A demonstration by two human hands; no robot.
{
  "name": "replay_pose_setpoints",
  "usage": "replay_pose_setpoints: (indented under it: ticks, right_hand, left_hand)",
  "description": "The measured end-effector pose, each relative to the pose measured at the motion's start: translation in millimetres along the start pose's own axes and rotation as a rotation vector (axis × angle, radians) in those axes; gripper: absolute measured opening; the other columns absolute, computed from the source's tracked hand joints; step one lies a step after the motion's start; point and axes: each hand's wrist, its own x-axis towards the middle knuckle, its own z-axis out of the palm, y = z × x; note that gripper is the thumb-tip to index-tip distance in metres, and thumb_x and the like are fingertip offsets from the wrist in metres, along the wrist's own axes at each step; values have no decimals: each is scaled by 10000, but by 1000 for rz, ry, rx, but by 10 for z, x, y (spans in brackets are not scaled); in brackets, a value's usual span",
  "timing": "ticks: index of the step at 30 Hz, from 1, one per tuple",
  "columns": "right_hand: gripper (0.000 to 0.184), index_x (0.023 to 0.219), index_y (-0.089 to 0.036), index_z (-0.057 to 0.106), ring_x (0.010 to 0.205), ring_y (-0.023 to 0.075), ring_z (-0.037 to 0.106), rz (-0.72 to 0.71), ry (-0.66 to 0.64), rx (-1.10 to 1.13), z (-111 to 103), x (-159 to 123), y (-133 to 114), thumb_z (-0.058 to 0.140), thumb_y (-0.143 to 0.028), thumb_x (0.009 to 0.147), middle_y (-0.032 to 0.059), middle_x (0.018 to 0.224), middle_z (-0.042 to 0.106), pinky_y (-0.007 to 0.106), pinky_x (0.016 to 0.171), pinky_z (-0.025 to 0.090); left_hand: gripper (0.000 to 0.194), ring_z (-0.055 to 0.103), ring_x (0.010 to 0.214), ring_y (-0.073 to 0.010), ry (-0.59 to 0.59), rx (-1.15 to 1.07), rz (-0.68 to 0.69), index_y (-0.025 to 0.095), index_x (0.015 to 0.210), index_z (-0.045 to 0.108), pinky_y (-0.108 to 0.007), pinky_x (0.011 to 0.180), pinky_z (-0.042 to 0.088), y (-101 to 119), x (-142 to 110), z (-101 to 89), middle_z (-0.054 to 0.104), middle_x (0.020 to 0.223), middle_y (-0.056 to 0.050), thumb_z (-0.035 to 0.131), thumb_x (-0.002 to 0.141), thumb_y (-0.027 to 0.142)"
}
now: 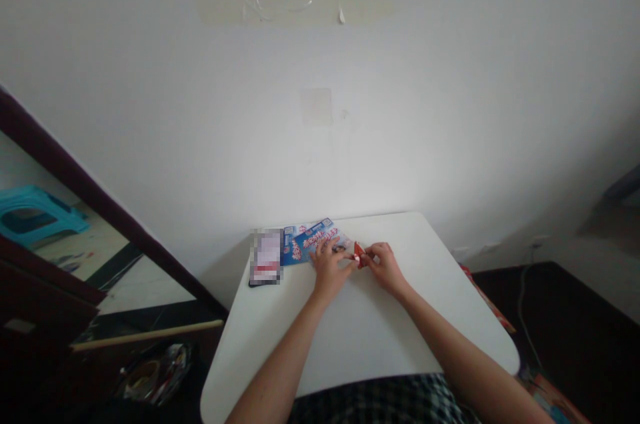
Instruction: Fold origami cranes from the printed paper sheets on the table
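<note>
A small red piece with white marks, which looks like folded paper, is held between my two hands over the white table. My left hand pinches its left side with thumb and forefinger, the other fingers spread over the blue printed leaflets. From the other side, my right hand grips the piece with its fingertips, the remaining fingers curled. My fingers cover part of the piece, so its full shape is hidden. The leaflets overlap each other and bear red-and-white lettering.
A phone-like device with a blurred-out screen lies at the left of the white table. Behind the table rises a white wall. To the left are a mirror with a blue stool in it and a bag of items on the floor.
</note>
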Motion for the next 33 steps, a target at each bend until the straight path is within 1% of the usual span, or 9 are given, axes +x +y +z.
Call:
replay_pose_setpoints:
  ticks: [4, 7, 10, 16, 18, 20, 23, 28, 33]
  right_hand:
    - [281, 800, -251, 746, 928, 238, 619, 21, -2, -26, 27, -6, 6, 600, -476, 885, 45, 830, 719, 458, 1023, 391]
    - [229, 962, -252, 751, 1008, 257, 617, 57, 14, -48, 42, -12, -9, 632, -426, 870, 47, 899, 740, 545, 1118, 272]
    - [270, 1096, -273, 721, 1095, 263, 601, 70, -8, -62, 31, -19, -34, 637, -390, 868, 40, 948, 755, 581, 1147, 195]
    - [184, 1012, -275, 727, 1178, 275, 553, 83, -64, -153, 11, -28, -66, 637, -347, 869, 34, 967, 754, 606, 1144, 160]
    - [147, 969, -278, 731, 1178, 278, 543, 85, -49, -207, 14, -31, -70, 631, -334, 877, 31, 988, 744, 600, 1137, 176]
    - [124, 938, -279, 736, 1185, 285, 524, 82, -23, -269, 18, -36, -69, 647, -335, 874, 37, 1020, 727, 562, 1114, 238]
    - [139, 958, -281, 745, 1198, 298, 497, 76, 15, -355, 32, -43, -55, 677, -359, 866, 53, 1072, 698, 515, 1084, 299]
    - [272, 1125, -301, 721, 1183, 300, 495, 81, 38, -445, 61, -54, -38, 695, -366, 863, 76, 1161, 660, 510, 1080, 320]
    - [200, 1069, -358, 753, 1185, 298, 486, 73, 16, -468, 58, -62, -62, 681, -370, 883, 69, 1175, 645, 518, 1077, 316]
  left_hand:
    - [37, 363, 1419, -387, -21, 19, 11, 289, 790, 810, -728, 1163, 199, -3, -6, 0, 602, 1413, -42, 795, 761, 272]
    - [50, 363, 1417, -389, -14, 44, 10, 268, 815, 810, -720, 1164, 193, -18, -3, -3, 606, 1414, -58, 774, 781, 261]
    - [49, 353, 1425, -372, -13, 91, -2, 270, 821, 801, -723, 1170, 174, -28, -12, 1, 601, 1422, -48, 761, 792, 272]
    - [31, 340, 1439, -368, -1, 203, 12, 293, 807, 781, -746, 1171, 138, -52, -41, 42, 571, 1445, -27, 753, 799, 305]
    - [45, 334, 1441, -372, 0, 223, 13, 299, 836, 778, -753, 1163, 150, -50, -42, 53, 552, 1461, -32, 750, 803, 312]
    - [89, 342, 1435, -372, 4, 240, 8, 303, 892, 773, -755, 1157, 162, -41, -41, 61, 532, 1473, -51, 742, 812, 325]
    - [179, 370, 1419, -361, 18, 272, 4, 315, 997, 758, -743, 1164, 170, -24, -40, 69, 512, 1478, -80, 735, 821, 343]
    - [244, 384, 1405, -361, 16, 307, -4, 336, 1071, 745, -735, 1172, 158, -7, -33, 67, 505, 1471, -84, 726, 830, 369]
    - [240, 392, 1399, -359, -15, 296, -37, 356, 1062, 761, -752, 1161, 157, 3, -18, 44, 490, 1486, -79, 736, 825, 388]
